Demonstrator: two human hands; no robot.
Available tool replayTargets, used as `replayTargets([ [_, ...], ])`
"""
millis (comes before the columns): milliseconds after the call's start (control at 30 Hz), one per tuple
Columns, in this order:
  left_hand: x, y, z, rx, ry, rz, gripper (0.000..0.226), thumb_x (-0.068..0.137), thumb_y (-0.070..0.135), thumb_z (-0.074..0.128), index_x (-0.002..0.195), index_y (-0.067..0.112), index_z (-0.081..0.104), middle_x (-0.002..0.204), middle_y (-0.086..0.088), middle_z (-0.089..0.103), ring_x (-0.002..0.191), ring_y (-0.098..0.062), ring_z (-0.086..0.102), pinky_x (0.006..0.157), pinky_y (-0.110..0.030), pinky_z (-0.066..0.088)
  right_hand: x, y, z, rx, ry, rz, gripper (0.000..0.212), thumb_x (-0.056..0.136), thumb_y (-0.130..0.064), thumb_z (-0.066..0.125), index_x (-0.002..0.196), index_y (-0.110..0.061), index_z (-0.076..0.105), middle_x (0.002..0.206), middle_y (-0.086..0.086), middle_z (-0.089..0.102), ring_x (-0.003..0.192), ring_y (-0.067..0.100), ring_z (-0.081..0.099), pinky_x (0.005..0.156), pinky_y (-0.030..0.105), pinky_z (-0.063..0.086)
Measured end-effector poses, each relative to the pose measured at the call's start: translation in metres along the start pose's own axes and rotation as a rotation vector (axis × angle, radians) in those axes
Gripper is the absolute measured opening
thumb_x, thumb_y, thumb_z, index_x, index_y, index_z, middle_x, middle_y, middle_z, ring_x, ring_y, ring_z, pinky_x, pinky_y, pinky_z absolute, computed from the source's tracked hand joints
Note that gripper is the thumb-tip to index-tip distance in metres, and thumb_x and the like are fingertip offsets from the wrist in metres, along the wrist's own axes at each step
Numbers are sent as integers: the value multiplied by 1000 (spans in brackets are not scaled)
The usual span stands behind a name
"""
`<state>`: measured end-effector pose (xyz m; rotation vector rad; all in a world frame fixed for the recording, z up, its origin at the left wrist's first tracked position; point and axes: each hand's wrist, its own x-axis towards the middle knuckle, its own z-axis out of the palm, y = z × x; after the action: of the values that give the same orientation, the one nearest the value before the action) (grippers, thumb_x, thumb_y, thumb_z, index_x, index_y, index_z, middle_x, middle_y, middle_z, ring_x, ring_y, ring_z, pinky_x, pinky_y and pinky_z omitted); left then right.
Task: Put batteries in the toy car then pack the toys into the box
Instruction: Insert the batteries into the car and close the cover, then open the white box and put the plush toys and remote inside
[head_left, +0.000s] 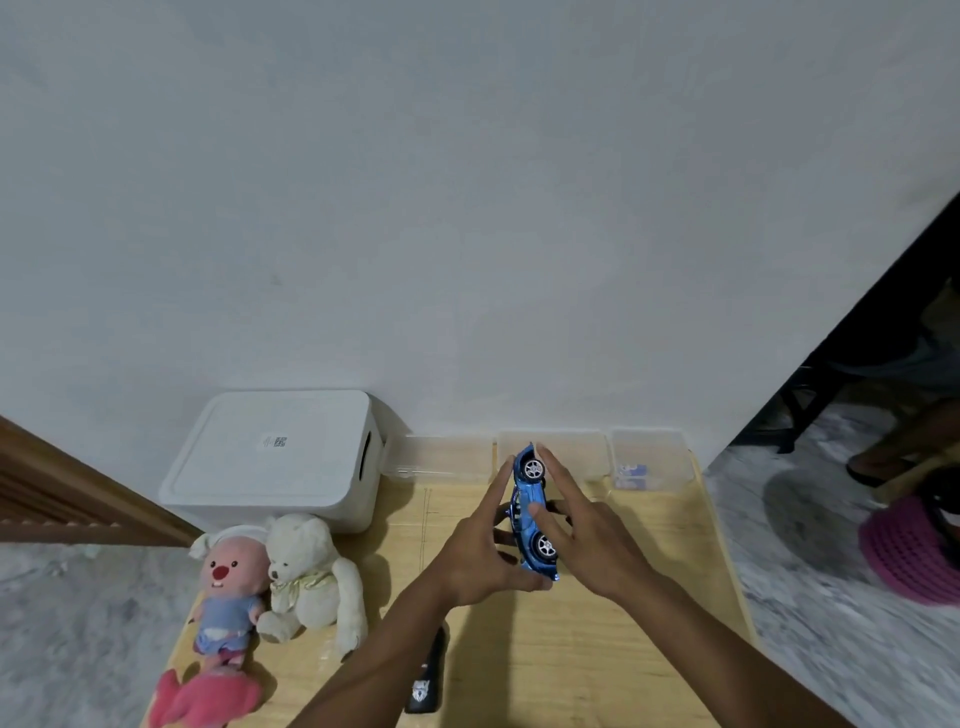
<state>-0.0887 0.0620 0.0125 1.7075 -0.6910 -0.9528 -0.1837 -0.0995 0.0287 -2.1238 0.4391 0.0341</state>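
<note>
— While the toy car is turned on its side like that, where exactly is it?
— Over the middle of the wooden table, nose pointing away, one flank up toward the camera, held between both hands. The left hand cups the roof side, thumb curled under the tail, forefinger laid along the body. The right hand is mostly open. Its straight, spread fingers lean on the underside and its thumb rests on the flank.
— How would you expect it to handle?
— Small, rigid and probably light. The glossy shell looks slippery, and the wheels would roll under a finger. I'd grip the body by its two long sides, between the axles, keeping the underside clear, since a battery hatch would likely sit there. I can't see one from this angle.
— And around it?
— Beyond it, against the wall, stand clear tubs. The right one holds small blue items, too blurred to call batteries. To the left is the white box, lid on, with plush toys in front of it. A black object lies near the table's front edge.
</note>
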Motion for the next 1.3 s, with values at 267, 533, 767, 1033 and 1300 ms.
replayTargets([
  [267,-1,-1,-5,-24,39,-5,123,61,13,98,149,63,29,140,19,54,115,-16,69,88,-41,63,6,0,-5,-70,20,-73,49,105,-39,44,139,-72,28,131,-16,65,113,13,66,92,39,57],
  [533,-3,1,-9,-6,43,45,102,62,21,100,145,49,47,149,19,47,114,-23,64,87,-45,63,6,9,-7,394,89,34,40,93,-38,69,128,-52,56,131,-13,63,117,16,65,82,38,63],
  [767,-1,-5,-11,-102,-45,-18,99,74,20,93,149,55,39,154,8,48,134,-14,56,99,-39,58,3,12,-7,499,31,75,41,96,-22,67,127,-47,58,128,2,66,112,20,68,77,41,64],
  [1033,3,-12,-6,-138,39,28,66,96,28,73,153,40,42,150,7,54,137,-12,52,95,-33,58,4,18,-8,423,-41,78,34,100,-30,60,127,-50,57,130,-5,64,120,15,62,89,40,61],
  [1300,6,-31,-5,50,118,13,64,96,29,72,152,40,43,142,15,61,132,-3,56,98,-22,54,3,33,-7,84,-72,104,45,96,-51,58,136,-66,42,138,-17,59,123,0,56,102,32,48],
])
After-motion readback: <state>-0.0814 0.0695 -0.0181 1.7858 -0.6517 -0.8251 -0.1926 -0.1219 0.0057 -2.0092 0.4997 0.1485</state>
